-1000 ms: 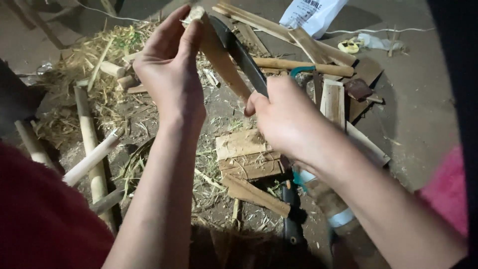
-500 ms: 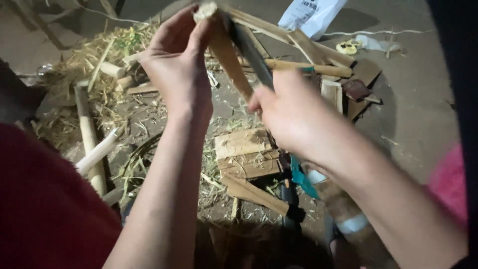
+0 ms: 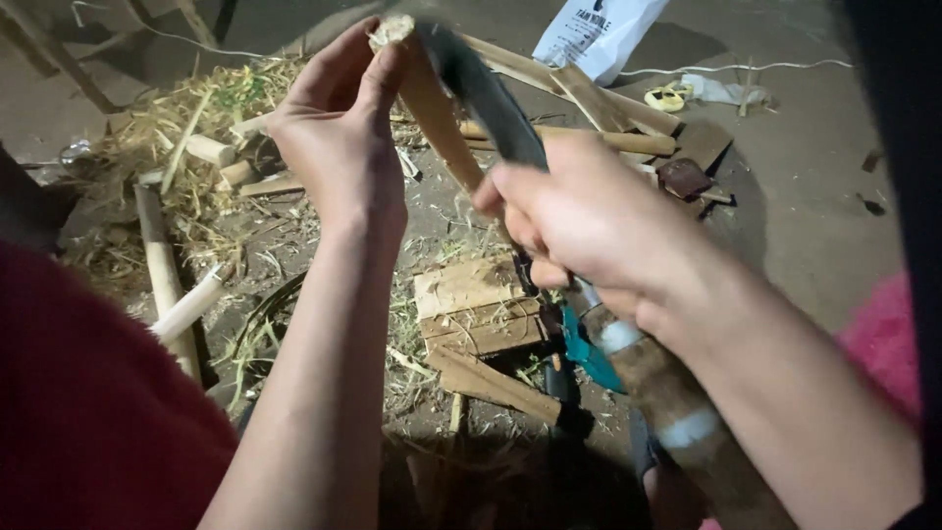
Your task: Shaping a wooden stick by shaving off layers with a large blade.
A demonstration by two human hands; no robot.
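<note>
left hand (image 3: pixel 339 137) — grip closed on top of bamboo strip (image 3: pixel 437 128), raised a little since a second ago | right hand (image 3: pixel 589 221) — grip closed on handle of dark blade (image 3: pixel 486 88), now lying along the strip's upper end, so shaving looks under way | wooden block (image 3: pixel 476 304) on ground below, among shavings

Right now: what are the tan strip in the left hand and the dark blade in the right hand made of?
Tan strip: probably split bamboo or wood, matte, with a pale fibrous top end, pinched by the left hand. Dark blade: looks like dull grey metal, though motion-blurred; the right hand grips it.
</note>
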